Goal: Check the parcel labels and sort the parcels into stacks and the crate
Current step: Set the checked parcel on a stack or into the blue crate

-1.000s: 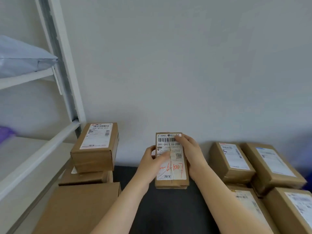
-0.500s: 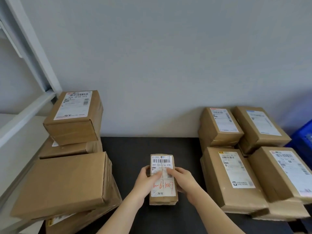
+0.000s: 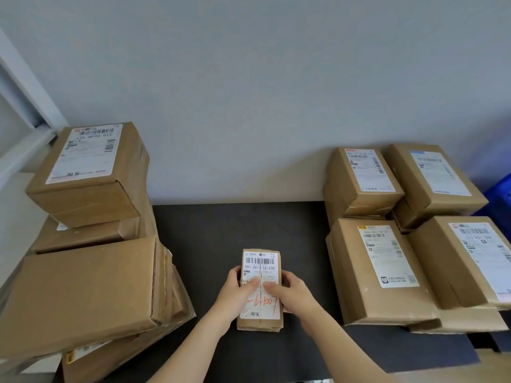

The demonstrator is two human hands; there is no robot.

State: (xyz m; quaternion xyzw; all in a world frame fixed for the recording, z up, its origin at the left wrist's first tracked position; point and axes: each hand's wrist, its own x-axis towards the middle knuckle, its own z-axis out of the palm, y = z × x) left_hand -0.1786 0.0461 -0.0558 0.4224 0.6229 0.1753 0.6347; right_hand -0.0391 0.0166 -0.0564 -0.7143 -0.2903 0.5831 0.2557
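Note:
A small brown parcel (image 3: pixel 261 261) with a white label and red handwriting lies low over the black table top (image 3: pixel 235 230), label up. My left hand (image 3: pixel 235 293) grips its left edge, thumb across the label. My right hand (image 3: pixel 290 293) grips the right edge, thumb also on the label. To the left stands a stack of brown boxes (image 3: pixel 83 277) with a labelled box (image 3: pixel 88 172) on top. To the right sit several labelled boxes (image 3: pixel 378 272) in stacks. A blue crate (image 3: pixel 500 197) shows at the far right edge.
A white shelf frame (image 3: pixel 25 106) runs along the far left, behind the left stack. A pale wall closes the back of the table. A cardboard surface (image 3: pixel 489 366) shows at the bottom right corner.
The parcel came down from in front of the wall to just above the table, still in both hands. My view tilted down and right, so the shelf slid out to the left.

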